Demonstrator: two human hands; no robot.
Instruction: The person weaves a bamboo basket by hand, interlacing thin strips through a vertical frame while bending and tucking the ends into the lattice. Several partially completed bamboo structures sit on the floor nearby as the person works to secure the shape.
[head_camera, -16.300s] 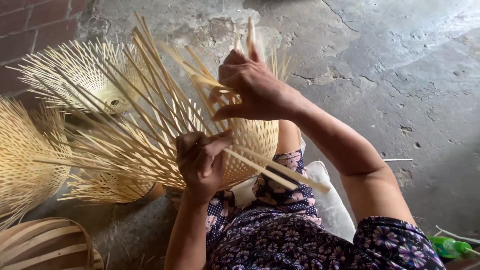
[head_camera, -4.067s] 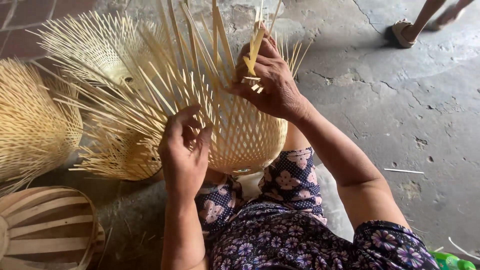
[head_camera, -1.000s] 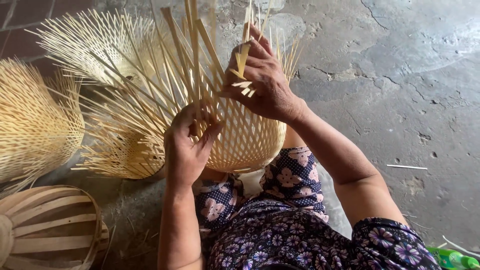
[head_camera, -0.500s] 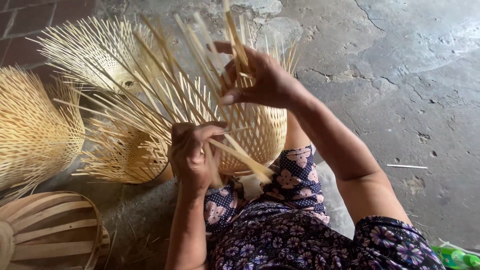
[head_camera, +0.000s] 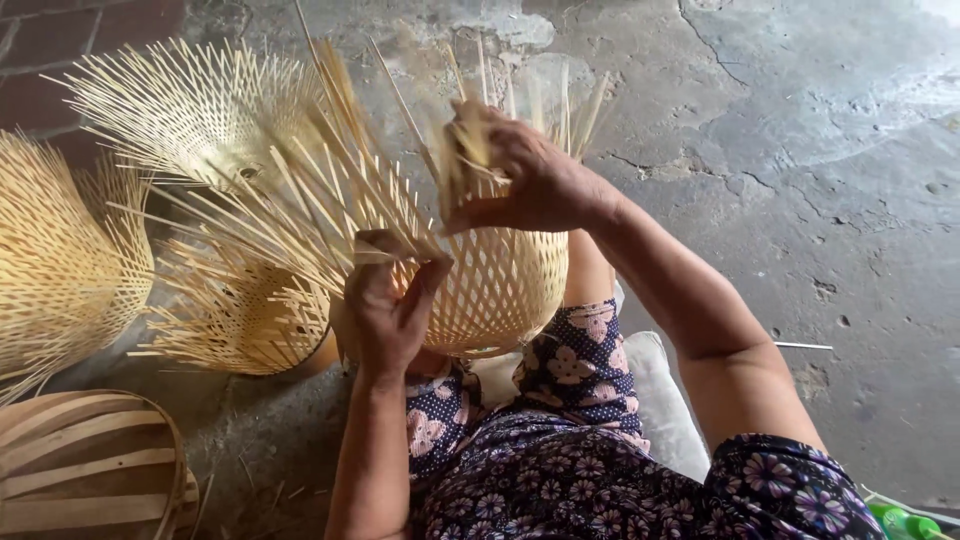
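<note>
Head camera, looking down: a person in dark floral clothing sits on a grey concrete floor (head_camera: 820, 200) and works on a half-woven bamboo basket (head_camera: 500, 280) resting against the knees. The basket is pale yellow, with a tight diamond lattice across its rounded body. From its upper edge many loose bamboo strips (head_camera: 320, 190) fan up and out to the left, unwoven and splayed like spokes.

The left hand (head_camera: 390, 300) is at the basket's left side, with the fingers curled shut around a few strips where they leave the weave. The right hand (head_camera: 520, 180) is above the basket's top edge, closed on a small bundle of upright strips; this part is blurred, so how many it holds cannot be told.

To the left lie three more unfinished baskets (head_camera: 190, 110) of the same pale bamboo, and at the lower left corner is a round frame of wider brown slats (head_camera: 80, 470). A green object (head_camera: 900, 522) shows at the lower right edge.

Compared with half a second earlier, the right hand has dropped slightly and pulled its strips closer to the rim, while the left hand has risen a little along the side. The basket remains on the knees.
</note>
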